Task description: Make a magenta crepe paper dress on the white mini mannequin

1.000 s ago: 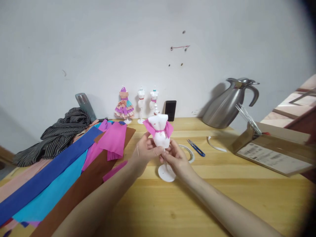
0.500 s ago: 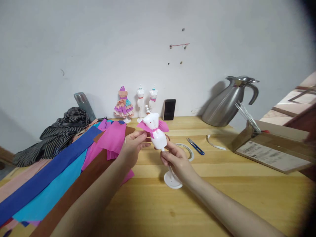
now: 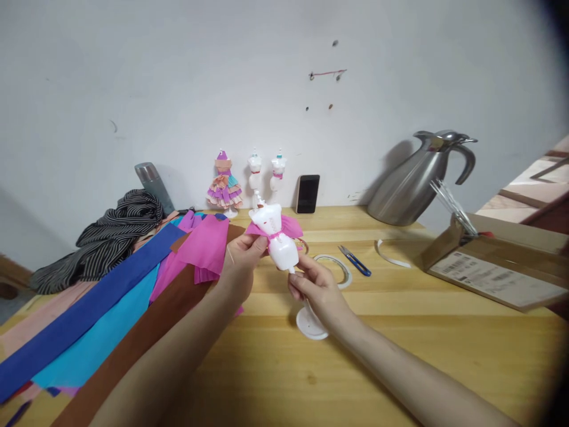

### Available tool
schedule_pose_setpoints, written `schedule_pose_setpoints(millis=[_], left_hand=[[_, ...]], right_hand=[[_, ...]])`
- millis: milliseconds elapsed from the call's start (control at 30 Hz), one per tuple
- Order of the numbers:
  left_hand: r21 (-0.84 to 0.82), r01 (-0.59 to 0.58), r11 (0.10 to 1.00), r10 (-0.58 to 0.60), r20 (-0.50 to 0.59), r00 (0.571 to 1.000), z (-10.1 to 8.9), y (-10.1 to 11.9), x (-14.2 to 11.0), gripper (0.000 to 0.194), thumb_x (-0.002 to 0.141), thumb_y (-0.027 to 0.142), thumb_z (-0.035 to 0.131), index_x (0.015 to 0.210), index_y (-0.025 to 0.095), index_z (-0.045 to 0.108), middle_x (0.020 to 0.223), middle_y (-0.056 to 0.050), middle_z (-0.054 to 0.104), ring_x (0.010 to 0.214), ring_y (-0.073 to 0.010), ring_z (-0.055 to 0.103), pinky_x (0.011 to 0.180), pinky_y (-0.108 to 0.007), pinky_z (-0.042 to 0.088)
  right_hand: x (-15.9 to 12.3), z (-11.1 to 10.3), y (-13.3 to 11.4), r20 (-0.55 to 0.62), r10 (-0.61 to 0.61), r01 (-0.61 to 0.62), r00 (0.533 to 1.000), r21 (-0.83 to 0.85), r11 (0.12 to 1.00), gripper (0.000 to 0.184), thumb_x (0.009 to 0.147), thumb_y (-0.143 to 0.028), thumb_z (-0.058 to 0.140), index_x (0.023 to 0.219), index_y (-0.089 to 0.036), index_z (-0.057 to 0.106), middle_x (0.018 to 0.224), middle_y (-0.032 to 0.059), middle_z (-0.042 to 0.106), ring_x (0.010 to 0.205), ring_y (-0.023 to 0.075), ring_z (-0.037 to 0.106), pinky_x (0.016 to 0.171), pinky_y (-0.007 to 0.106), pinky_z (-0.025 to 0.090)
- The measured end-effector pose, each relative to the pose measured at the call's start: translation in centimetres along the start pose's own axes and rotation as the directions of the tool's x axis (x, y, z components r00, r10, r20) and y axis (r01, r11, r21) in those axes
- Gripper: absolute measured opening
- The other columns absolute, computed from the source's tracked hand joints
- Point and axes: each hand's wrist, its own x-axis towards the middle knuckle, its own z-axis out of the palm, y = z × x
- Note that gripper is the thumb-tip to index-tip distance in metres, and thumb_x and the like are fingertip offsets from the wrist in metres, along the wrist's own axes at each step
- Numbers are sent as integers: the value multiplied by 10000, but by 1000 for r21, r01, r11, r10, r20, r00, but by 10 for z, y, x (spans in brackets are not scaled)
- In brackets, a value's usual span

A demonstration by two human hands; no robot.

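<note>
1. Now we hold a small white plastic dress-form mannequin (image 3: 284, 252) in mid-view above the pale wooden worktop (image 3: 267, 373); it leans, its neck pointing to 11 o'clock and its white round base (image 3: 312, 325) lying toward 5 o'clock.
2. Our left hand (image 3: 242, 255) is at the torso's 9 o'clock, thumb and fingers nearly closed, pinching the magenta cloth (image 3: 291, 226) that is gathered at the waist and spreads out behind.
3. Our right hand (image 3: 320, 290) is at 4 o'clock, fingers curled and thumb pressed in, gripping the stem just under the torso.
4. From the torso, we see a white tape roll (image 3: 348, 277) between 3 and 4 o'clock; blue-handled metal snips (image 3: 358, 264), a curved white strip (image 3: 393, 258) and an open brown cardboard box (image 3: 498, 279) follow farther out near 3.
5. A brushed-steel jug (image 3: 402, 193) stands at 2 o'clock, and a dark-screened phone (image 3: 308, 194) leans on the wall at 1.
6. Two white mannequins (image 3: 255, 166) stand around 11 to 12 o'clock, with a mannequin in a ruffled multicolour dress (image 3: 224, 187) between 10 and 11.
7. Toward 8 and 9 o'clock we have overlapping royal-blue cloth (image 3: 91, 302), turquoise cloth (image 3: 106, 338) and brown cloth (image 3: 146, 331), with black-and-white striped fabric (image 3: 111, 240) beyond.
</note>
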Motion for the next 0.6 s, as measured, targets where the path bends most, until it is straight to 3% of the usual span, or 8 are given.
schedule_pose_setpoints(millis=[200,367,467,600], left_hand=[[6,7,1000,-8,33,999,2,-2,-3,284,727,415,716,822,147,698,812,-60,722,824,-191,669,807,-327,534],[11,-38,999,37,29,999,4,-4,-5,291,757,400,689,936,170,697,915,-60,722,904,-199,659,809,-318,528],[28,-41,999,41,5,999,2,-7,-4,266,767,404,678,889,168,694,853,-51,711,857,-189,655,791,-315,524],[85,-26,996,27,-1,1000,-3,-11,-2,229,769,393,675,737,167,660,709,-30,660,739,-168,626,744,-306,518]], right_hand=[[-1,2,-1,-2,24,-24,1000,63,998,388,725,-251,638,1108,-194,617,725,-31,525,473,76,409,463,248,292],[0,3,-2,2,38,-38,999,83,996,330,721,-235,632,1046,-182,631,581,-54,483,456,91,391,464,257,261],[-1,4,-2,18,36,-38,999,104,994,276,722,-227,637,995,-186,634,584,-56,476,451,81,393,462,250,254],[-2,6,-3,11,30,-31,999,131,991,241,710,-228,657,947,-190,638,785,-14,553,457,50,411,447,240,267]])
